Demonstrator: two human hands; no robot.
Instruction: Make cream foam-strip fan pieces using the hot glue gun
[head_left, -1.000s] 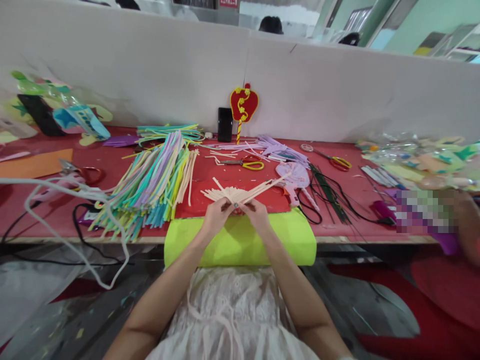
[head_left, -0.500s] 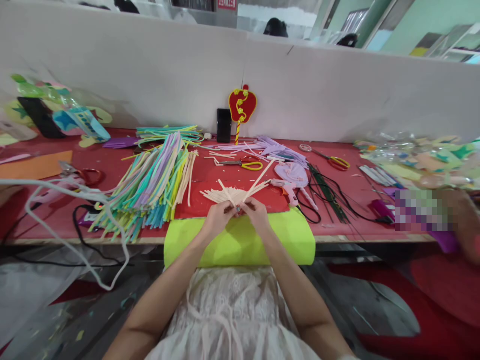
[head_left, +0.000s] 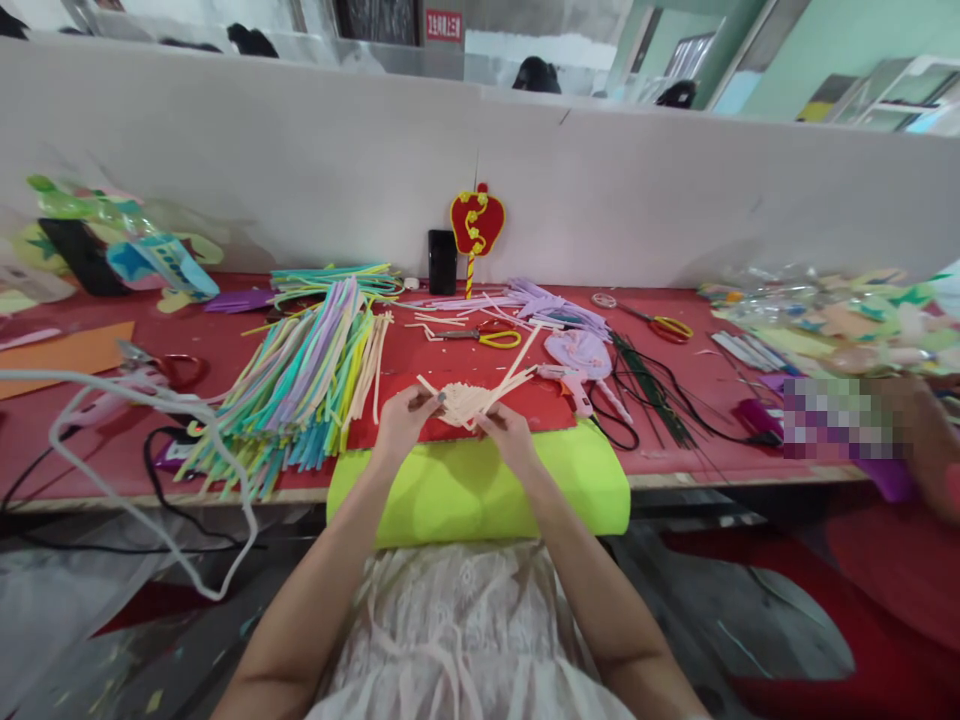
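Note:
Both hands work over a fan-shaped piece of cream pipe cleaners [head_left: 463, 402] above a red mat [head_left: 551, 408]. My left hand [head_left: 405, 422] has thumb and fingers pinched at the piece's left side, where a short cream stem end sticks up. My right hand [head_left: 508, 438] pinches the lower right of the piece, near the base of longer cream stems [head_left: 517, 368] that slant up and right. Fingertips partly hide the gripped ends. Under my wrists a yellow-green sheet [head_left: 465, 500] curves over the table edge.
A large bundle of coloured pipe cleaners [head_left: 300, 380] lies left. Beyond the mat are scissors [head_left: 499, 338], a black phone [head_left: 442, 262] and a red fan-shaped ornament [head_left: 478, 222]. Right are a pink glue gun [head_left: 574, 385], a purple pipe-cleaner piece [head_left: 577, 350] and black cords. A white cable [head_left: 247, 490] loops at left.
My hands were together at the base of the cream piece. The left hand has since moved left and slightly up, opening a gap between them. The view has shifted slightly.

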